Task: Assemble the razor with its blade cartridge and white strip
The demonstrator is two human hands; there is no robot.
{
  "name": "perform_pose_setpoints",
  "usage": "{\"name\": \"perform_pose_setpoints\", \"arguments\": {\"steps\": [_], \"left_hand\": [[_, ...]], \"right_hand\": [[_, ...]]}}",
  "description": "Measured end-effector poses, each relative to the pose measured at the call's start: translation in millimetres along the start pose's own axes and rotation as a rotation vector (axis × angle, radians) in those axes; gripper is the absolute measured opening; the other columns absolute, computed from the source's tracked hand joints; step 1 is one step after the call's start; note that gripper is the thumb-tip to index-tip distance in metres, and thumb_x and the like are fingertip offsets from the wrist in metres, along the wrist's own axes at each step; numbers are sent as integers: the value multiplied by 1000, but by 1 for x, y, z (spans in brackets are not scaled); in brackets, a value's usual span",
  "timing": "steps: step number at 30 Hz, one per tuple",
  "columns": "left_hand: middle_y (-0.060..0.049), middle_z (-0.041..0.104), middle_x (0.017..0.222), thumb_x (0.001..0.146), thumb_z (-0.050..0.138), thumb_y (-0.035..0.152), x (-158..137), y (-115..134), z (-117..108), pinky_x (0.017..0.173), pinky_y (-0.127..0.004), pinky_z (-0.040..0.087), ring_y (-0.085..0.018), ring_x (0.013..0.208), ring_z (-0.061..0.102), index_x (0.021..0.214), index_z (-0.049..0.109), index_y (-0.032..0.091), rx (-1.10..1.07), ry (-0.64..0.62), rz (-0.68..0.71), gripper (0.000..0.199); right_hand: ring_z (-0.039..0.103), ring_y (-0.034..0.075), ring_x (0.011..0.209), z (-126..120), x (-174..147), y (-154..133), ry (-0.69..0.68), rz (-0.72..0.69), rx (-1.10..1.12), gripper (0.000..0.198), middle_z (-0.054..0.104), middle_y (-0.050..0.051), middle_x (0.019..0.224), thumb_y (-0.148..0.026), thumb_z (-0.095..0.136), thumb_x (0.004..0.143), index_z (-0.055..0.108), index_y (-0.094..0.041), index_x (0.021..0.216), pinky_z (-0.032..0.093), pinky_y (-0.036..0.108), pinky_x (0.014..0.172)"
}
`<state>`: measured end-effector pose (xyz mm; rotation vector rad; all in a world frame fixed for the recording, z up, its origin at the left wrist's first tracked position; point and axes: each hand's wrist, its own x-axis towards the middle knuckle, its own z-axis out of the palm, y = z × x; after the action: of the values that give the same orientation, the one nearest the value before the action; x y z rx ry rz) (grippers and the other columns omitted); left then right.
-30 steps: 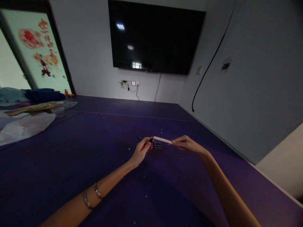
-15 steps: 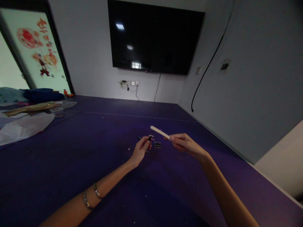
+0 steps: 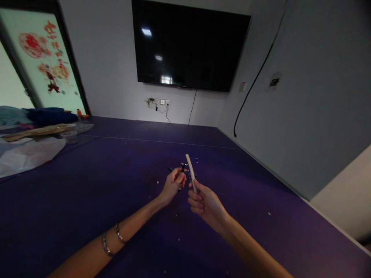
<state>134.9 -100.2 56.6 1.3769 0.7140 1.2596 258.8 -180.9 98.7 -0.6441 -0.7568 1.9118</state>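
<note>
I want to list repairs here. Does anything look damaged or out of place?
Yes. The right-hand wall has a dark opening with ragged, patchy edges, seemingly uncovered. Beside it hangs a black cable, its lower end apparently loose. Small white scraps also dot the purple surface, like litter.

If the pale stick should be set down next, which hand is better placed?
Probably the right hand: it grips the pale stick, while the left hand holds a small dark object.

Single head-worn view, facing forward and down across purple surface (image 3: 116,216); wall-mounted screen (image 3: 191,42) far ahead.
</note>
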Motion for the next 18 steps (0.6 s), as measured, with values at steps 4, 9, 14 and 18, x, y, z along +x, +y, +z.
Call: {"name": "perform_pose_setpoints", "arguments": {"steps": [4,9,14,18], "left_hand": [[3,49,60,76,55,40,-3,3,3,44,-19,32,-6,47,42,97,53,14,12,13,1,34],[4,48,61,74,57,39,-5,3,4,47,-19,33,-7,50,42,95,55,15,19,46,-1,32],[3,50,63,74,58,39,-7,3,6,47,-19,33,-7,52,43,94,55,15,-3,31,11,31],[4,46,59,74,57,37,-8,5,6,45,-19,32,-7,50,41,95,55,14,-12,40,14,31]], "right_hand": [[13,2,38,6,-4,14,-12,52,42,28,21,-11,45,-41,62,73,48,-17,77,8,16,35],[14,2,39,10,-14,40,64,35,132,32,23,-11,48,-42,66,70,46,-17,75,6,16,36],[13,2,40,14,-17,41,73,-7,170,30,23,-11,48,-39,66,71,47,-17,76,4,16,36],[10,2,39,14,-13,45,78,-20,203,30,21,-12,47,-40,66,71,46,-18,75,4,15,36]]}}
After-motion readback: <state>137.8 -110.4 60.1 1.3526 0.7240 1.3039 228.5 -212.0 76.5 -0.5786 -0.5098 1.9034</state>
